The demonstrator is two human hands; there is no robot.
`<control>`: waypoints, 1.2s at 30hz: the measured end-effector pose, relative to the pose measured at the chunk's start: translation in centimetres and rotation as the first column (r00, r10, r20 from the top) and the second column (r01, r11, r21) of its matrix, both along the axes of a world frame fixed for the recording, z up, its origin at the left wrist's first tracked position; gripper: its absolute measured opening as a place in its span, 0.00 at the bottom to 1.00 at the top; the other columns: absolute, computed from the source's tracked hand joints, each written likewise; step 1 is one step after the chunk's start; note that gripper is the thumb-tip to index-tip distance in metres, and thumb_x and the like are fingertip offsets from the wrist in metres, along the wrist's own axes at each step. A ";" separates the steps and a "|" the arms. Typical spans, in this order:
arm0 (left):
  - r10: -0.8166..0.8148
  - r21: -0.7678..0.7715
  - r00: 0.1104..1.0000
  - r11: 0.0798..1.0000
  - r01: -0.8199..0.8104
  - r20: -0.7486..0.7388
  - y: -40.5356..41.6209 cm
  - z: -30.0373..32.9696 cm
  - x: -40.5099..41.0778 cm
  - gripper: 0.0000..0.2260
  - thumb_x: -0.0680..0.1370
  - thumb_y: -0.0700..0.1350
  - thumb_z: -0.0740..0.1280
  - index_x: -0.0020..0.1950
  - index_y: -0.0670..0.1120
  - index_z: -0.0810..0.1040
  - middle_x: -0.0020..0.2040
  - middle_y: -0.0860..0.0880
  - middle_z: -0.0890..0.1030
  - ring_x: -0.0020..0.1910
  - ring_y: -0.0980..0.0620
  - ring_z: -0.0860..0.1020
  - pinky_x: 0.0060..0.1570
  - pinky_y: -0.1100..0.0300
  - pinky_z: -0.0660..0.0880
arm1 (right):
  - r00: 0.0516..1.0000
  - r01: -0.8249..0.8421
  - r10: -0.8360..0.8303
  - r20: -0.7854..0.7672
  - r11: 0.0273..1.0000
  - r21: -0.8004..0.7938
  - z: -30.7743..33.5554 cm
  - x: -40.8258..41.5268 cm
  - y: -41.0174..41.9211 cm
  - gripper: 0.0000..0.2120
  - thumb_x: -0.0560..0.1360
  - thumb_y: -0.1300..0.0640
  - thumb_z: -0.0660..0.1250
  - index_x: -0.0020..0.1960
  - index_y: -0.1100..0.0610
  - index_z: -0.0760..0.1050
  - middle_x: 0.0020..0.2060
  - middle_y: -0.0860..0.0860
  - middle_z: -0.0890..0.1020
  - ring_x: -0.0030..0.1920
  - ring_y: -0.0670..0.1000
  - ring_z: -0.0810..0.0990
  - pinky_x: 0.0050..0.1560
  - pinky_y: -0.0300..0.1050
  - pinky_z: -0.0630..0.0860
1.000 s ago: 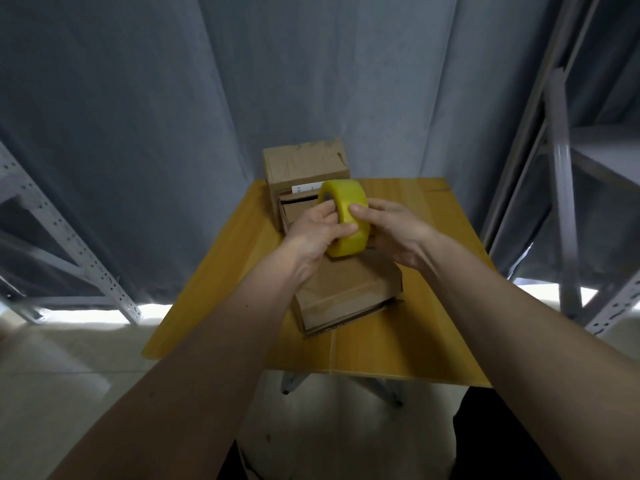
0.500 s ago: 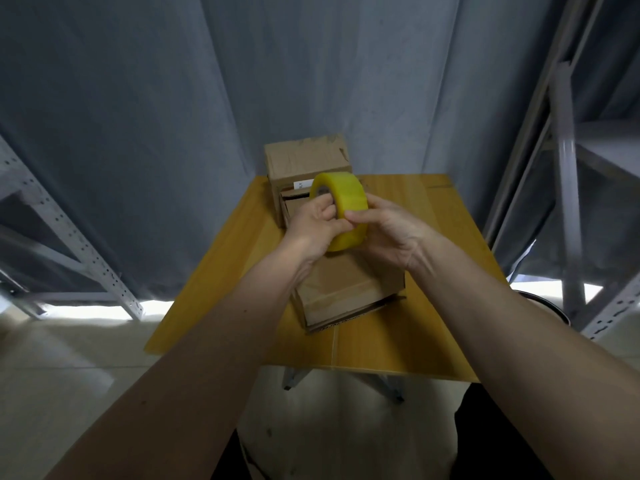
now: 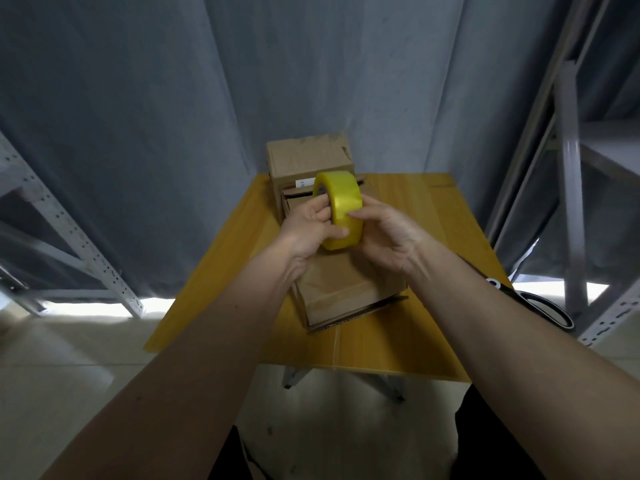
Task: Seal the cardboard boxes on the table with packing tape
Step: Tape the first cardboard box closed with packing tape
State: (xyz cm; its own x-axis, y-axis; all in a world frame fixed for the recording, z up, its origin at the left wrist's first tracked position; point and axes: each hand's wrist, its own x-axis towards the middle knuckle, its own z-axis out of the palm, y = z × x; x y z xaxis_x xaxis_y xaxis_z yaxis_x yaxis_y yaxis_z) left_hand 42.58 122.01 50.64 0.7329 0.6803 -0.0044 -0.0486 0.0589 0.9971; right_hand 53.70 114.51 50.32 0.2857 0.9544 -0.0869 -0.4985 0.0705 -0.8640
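Note:
A yellow roll of packing tape (image 3: 341, 202) is held upright above the table between both hands. My left hand (image 3: 308, 225) grips its left side, fingers curled into the core. My right hand (image 3: 384, 233) holds the right side, with a fingertip on the roll's outer face. Under the hands lies a flat cardboard box (image 3: 341, 292) whose near flap stands slightly open. Behind it stands a taller cardboard box (image 3: 308, 161) with a white label, and a third box is mostly hidden behind the roll.
The boxes sit on a small yellow wooden table (image 3: 426, 327). Black-handled scissors (image 3: 533, 303) lie at its right edge, partly under my right forearm. Grey metal shelving stands on both sides, a grey curtain behind.
The roll has risen a little and turned in my hands. My right fingertip has slid along its outer face. The scissors have come into view at the right.

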 end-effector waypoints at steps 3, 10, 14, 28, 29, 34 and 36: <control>-0.006 -0.030 0.999 1.000 0.006 0.031 0.0 0.1 -0.1 0.28 0.71 0.21 0.63 0.70 0.38 0.71 0.63 0.38 0.77 0.60 0.44 0.77 0.61 0.50 0.73 | 0.999 0.039 -0.039 -0.003 0.999 0.000 0.3 -0.1 0.3 0.21 0.78 0.66 0.58 0.71 0.65 0.67 0.60 0.63 0.73 0.60 0.59 0.72 0.70 0.57 0.63; -0.056 -0.077 0.995 0.995 0.062 0.083 0.4 0.2 -0.7 0.27 0.72 0.23 0.63 0.71 0.38 0.70 0.64 0.39 0.77 0.61 0.45 0.77 0.60 0.53 0.73 | 1.000 0.001 -0.001 0.009 0.999 0.036 0.6 -0.1 -0.1 0.24 0.75 0.71 0.52 0.70 0.65 0.68 0.59 0.64 0.74 0.59 0.59 0.73 0.68 0.57 0.66; -0.063 -0.117 0.993 0.990 0.075 0.104 0.4 0.1 -0.7 0.27 0.73 0.25 0.63 0.71 0.40 0.70 0.65 0.41 0.77 0.64 0.45 0.76 0.61 0.55 0.74 | 1.000 0.021 -0.021 -0.004 1.000 0.013 0.8 -0.3 0.0 0.21 0.76 0.66 0.55 0.68 0.64 0.71 0.55 0.61 0.75 0.53 0.56 0.74 0.57 0.51 0.72; -0.062 -0.199 0.988 0.976 0.090 0.141 0.6 -0.1 -0.7 0.25 0.74 0.25 0.62 0.71 0.39 0.70 0.65 0.40 0.77 0.65 0.44 0.75 0.66 0.51 0.71 | 0.998 0.056 -0.057 -0.023 0.998 -0.016 0.6 -0.8 0.0 0.11 0.79 0.60 0.56 0.55 0.59 0.76 0.44 0.55 0.78 0.44 0.52 0.76 0.47 0.47 0.72; -0.058 -0.211 0.987 0.973 0.089 0.148 0.6 -0.2 -0.8 0.25 0.74 0.25 0.62 0.70 0.39 0.70 0.65 0.40 0.77 0.65 0.43 0.75 0.66 0.50 0.71 | 0.998 0.055 -0.055 -0.007 0.998 -0.018 0.6 -0.8 0.0 0.12 0.79 0.59 0.56 0.57 0.59 0.75 0.44 0.55 0.78 0.44 0.52 0.76 0.47 0.47 0.72; -0.029 -0.250 0.985 0.966 0.071 0.168 0.8 -0.6 -0.9 0.25 0.74 0.26 0.62 0.71 0.39 0.70 0.65 0.40 0.77 0.64 0.44 0.76 0.65 0.51 0.71 | 0.998 0.036 -0.037 0.048 0.999 0.013 0.3 -0.8 -0.3 0.18 0.80 0.64 0.56 0.70 0.63 0.70 0.60 0.62 0.77 0.57 0.57 0.75 0.62 0.53 0.70; -0.023 -0.256 0.986 0.964 0.066 0.166 0.8 -0.5 -1.0 0.25 0.74 0.26 0.63 0.71 0.39 0.70 0.65 0.40 0.77 0.64 0.44 0.76 0.64 0.52 0.72 | 0.997 0.047 -0.048 0.056 0.999 0.021 0.4 -1.0 -0.3 0.19 0.80 0.66 0.56 0.70 0.63 0.69 0.65 0.65 0.74 0.60 0.58 0.74 0.67 0.56 0.67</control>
